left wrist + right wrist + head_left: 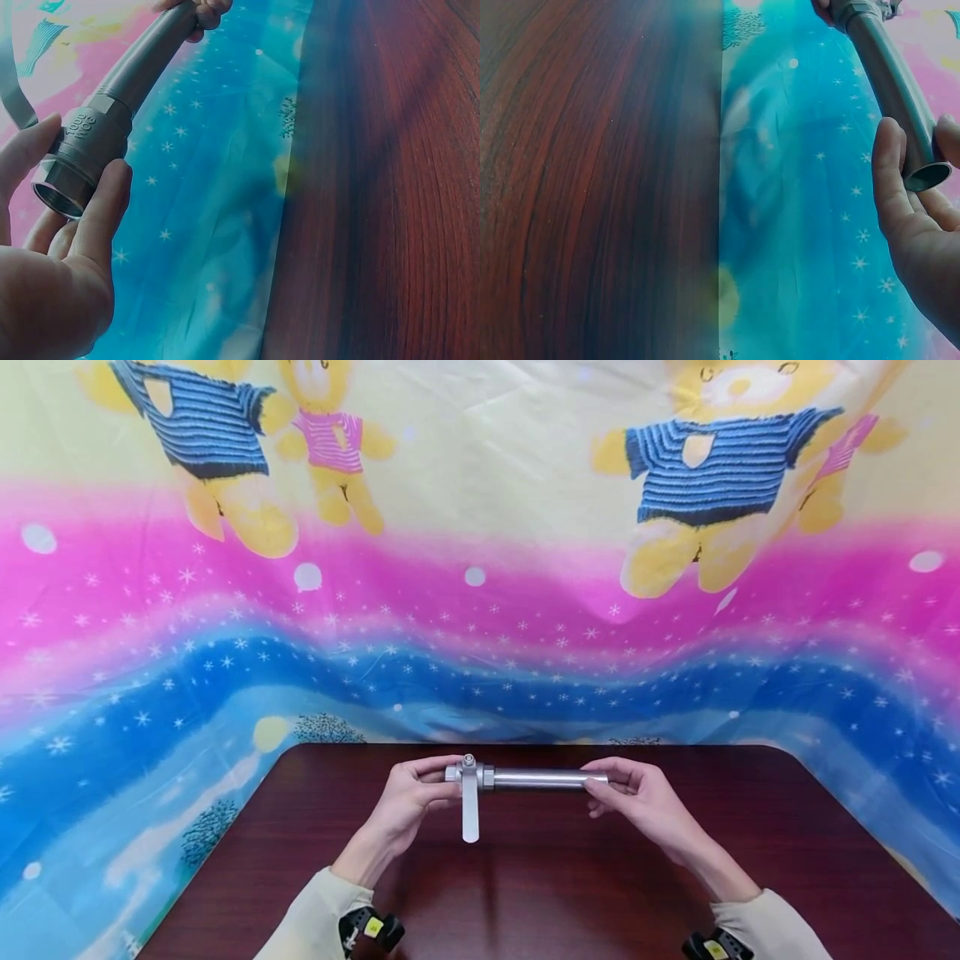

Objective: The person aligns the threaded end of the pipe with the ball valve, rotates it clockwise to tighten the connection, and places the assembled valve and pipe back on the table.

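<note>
A metal ball valve (485, 777) with a flat lever handle (470, 814) is joined to a straight steel pipe (536, 779), and both hands hold the piece level above the table. My left hand (405, 797) grips the valve body at its hexagonal end, thumb and fingers on opposite sides. In the left wrist view the valve body (86, 139) shows raised lettering and an open threaded mouth. At the other end, my right hand (633, 793) pinches the pipe near its tip. The pipe's hollow end (928, 177) faces the right wrist camera.
Below the hands lies a dark red wood-grain table (570, 877) with rounded far corners. Behind it hangs a cloth backdrop (480, 610) printed with bears, snowflakes and pink and blue bands. A small black device (371, 929) is strapped at each wrist, over pale sleeves.
</note>
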### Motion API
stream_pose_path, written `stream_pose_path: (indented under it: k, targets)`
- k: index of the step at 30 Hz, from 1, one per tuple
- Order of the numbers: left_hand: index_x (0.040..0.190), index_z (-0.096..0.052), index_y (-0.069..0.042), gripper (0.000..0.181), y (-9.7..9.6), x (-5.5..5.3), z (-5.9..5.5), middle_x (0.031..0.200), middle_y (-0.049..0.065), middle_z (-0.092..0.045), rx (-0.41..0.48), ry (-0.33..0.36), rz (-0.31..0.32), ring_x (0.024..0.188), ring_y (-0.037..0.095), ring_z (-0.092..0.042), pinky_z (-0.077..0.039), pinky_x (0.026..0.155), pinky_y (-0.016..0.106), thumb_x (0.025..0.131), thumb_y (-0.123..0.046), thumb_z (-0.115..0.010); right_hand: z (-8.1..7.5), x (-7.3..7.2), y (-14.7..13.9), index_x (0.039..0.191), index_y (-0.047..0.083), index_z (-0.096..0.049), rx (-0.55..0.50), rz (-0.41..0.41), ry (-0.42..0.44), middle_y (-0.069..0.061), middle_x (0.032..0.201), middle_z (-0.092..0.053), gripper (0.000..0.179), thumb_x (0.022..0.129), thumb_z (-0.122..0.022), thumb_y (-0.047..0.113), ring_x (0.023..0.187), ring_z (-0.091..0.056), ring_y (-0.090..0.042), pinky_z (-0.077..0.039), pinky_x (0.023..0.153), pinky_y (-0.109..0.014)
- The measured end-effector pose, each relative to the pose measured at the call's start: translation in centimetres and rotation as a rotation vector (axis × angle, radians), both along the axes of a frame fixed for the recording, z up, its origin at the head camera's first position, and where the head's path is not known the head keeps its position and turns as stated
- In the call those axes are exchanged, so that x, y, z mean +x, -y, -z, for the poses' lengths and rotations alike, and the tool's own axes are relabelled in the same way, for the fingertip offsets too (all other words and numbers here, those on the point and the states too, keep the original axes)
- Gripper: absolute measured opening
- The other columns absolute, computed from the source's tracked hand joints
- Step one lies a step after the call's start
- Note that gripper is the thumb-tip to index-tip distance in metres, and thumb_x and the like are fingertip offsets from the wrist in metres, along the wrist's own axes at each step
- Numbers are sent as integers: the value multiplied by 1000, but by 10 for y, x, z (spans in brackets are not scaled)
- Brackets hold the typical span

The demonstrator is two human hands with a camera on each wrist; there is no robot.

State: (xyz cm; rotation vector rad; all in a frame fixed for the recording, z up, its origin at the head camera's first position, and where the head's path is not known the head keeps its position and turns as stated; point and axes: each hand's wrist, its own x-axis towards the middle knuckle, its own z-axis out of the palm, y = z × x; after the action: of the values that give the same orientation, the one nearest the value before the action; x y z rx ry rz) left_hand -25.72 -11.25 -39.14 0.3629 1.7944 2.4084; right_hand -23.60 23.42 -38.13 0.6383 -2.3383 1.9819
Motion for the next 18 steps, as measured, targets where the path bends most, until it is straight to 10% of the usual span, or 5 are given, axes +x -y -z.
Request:
stream_pose_path:
  k: [18]
  targets:
    - [137,-60,16,56,-1,0,0,114,22,-75,-9,-1,6,95,22,-76,-62,87,40,82,15,-71,-1,1,-1,132,-6,-62,28,-27,-35,-21,111,-67,39,97,-75,3,82,-71,-25,-63,72,-38]
